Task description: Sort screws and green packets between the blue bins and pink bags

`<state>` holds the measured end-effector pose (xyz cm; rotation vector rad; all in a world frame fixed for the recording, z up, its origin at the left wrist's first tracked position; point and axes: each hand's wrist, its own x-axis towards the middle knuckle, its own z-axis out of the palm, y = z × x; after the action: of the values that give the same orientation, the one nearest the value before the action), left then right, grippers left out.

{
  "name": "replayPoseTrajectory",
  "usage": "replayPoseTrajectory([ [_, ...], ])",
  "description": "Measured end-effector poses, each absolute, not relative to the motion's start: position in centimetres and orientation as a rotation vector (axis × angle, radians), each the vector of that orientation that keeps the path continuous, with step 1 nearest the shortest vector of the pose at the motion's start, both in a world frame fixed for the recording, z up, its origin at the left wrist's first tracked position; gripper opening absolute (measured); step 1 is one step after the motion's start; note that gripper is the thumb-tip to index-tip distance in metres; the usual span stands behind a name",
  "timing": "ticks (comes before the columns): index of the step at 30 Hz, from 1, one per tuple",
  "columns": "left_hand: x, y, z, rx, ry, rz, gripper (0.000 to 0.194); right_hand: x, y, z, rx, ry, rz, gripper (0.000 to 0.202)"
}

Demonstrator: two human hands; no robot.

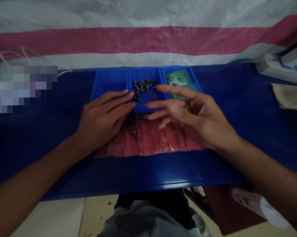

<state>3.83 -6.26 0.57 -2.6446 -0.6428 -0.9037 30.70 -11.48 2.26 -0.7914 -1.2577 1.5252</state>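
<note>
Three blue bins stand side by side. Dark screws (143, 86) lie in the middle bin (145, 108), and the right bin holds a green bag (179, 79) with small pale parts. My left hand (102, 117) is palm down, fingers stretched over the front of the left bin (111, 80) toward the middle one. My right hand (188, 110) is turned sideways with its fingers spread at the middle bin's right side, nothing visible in it. Below both hands lies a row of red plastic bags (150, 140), with several loose dark screws (135, 133) on them.
A white and red striped sheet (148, 40) hangs behind the blue table (148, 174). At the right are a white device (274, 67) and a beige cloth (289, 95). White cables (30, 57) lie at the left. Below the table's right side is a dark red stool (227, 214).
</note>
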Motion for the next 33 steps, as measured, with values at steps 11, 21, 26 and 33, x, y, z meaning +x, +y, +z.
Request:
replayPoseTrajectory([
  [11, 3.8, -6.3, 0.2, -2.668, -0.713, -0.923, 0.027, 31.5, -12.2, 0.5, -1.026, -2.521, -0.155, 0.022],
  [21, 3.6, -6.2, 0.3, -2.693, -0.69, -0.928, 0.029, 31.1, -12.1, 0.4, -0.963, -2.567, -0.19, 0.023],
  [26, 3.8, -6.4, 0.3, -2.672, -0.713, -0.909, 0.025, 31.4, -11.9, 0.8, -0.871, -2.357, 0.185, 0.024],
  [33, 3.7, -6.3, 0.5, -2.653, -0.647, -0.882, 0.027, 31.2, -12.2, 2.4, -0.839, -1.734, 1.09, 0.013],
])
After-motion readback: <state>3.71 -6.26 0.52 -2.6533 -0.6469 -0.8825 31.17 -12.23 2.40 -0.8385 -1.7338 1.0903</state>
